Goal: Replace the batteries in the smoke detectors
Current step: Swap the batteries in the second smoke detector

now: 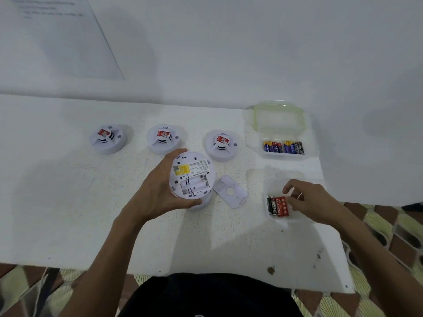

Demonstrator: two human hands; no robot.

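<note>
The white table [68,202] carries everything. At its centre the left hand [158,191] grips a round white smoke detector [193,177], fingers wrapped round the rim. Its back faces up, showing a yellow sticker, printed text and an empty battery bay. From 10 to 1 o'clock of it, three more detectors [107,139] [164,138] [222,145] sit face up in a row, each with a red label.

At 2 o'clock a clear lidded box [283,133] stands open, holding blue and black AA batteries [283,147]. At 3 o'clock a clear tub [274,184] holds red and black batteries [278,205]. The right hand [306,200] reaches into the tub with curled fingers; whether they pinch one I cannot tell. The detached cover plate [230,191] lies just beside the held detector.
</note>
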